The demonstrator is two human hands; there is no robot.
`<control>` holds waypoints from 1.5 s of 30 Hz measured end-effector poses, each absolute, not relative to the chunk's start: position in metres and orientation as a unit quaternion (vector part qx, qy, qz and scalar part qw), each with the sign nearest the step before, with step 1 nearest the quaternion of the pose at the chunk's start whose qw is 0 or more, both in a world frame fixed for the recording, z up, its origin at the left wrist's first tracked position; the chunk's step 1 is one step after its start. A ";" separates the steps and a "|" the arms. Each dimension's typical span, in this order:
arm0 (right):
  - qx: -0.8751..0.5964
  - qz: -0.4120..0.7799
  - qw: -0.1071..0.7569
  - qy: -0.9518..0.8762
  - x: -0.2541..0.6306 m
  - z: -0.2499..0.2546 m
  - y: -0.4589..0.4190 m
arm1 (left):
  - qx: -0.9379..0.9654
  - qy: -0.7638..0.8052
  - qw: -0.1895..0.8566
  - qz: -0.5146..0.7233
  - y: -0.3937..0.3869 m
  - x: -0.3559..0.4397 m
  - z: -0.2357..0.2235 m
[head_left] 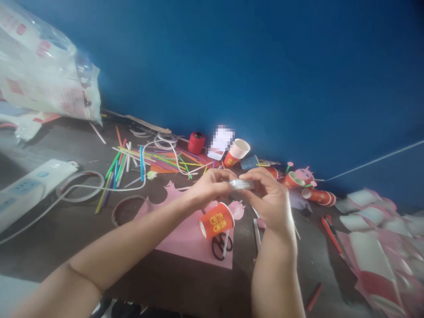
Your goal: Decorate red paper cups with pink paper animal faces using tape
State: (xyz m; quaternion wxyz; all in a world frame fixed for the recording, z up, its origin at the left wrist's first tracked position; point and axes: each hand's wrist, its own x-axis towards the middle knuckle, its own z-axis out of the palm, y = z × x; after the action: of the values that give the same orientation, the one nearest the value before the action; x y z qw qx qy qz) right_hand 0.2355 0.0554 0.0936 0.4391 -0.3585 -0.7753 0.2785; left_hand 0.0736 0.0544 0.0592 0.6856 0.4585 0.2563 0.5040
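Observation:
Both of my hands meet above the dark table, holding a small clear roll of tape between them. My left hand pinches its left side with closed fingers. My right hand curls round its right side. Just below the hands, a red paper cup with yellow print lies on its side on a pink paper sheet. Black-handled scissors lie under the cup at the sheet's edge. A pink paper pig face lies beside the cup.
Several coloured straws are scattered at the back left, with a red thread spool and stacked paper cups. A white power strip with its cable lies left. Plastic bags sit far left. Pink and white paper scraps pile at right.

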 end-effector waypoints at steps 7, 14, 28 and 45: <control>-0.361 0.283 0.440 -0.772 0.241 0.089 0.064 | 0.475 0.256 0.688 0.486 0.055 0.071 0.058; -0.419 0.202 0.476 -0.746 0.229 0.088 0.052 | 0.513 0.363 0.597 0.499 0.054 0.073 0.062; -0.413 0.051 0.445 -0.793 0.224 0.086 0.016 | 0.706 0.494 0.238 0.448 0.024 0.062 0.069; -0.410 0.096 0.370 -0.828 0.221 0.076 0.013 | 0.760 0.520 0.163 0.355 0.002 0.048 0.065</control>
State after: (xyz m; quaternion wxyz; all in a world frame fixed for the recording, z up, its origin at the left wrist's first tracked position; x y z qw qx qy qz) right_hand 0.2205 0.0125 0.0756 0.3702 -0.4095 -0.8282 0.0964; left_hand 0.0485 0.0020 0.0651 0.1625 0.7598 0.5200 0.3548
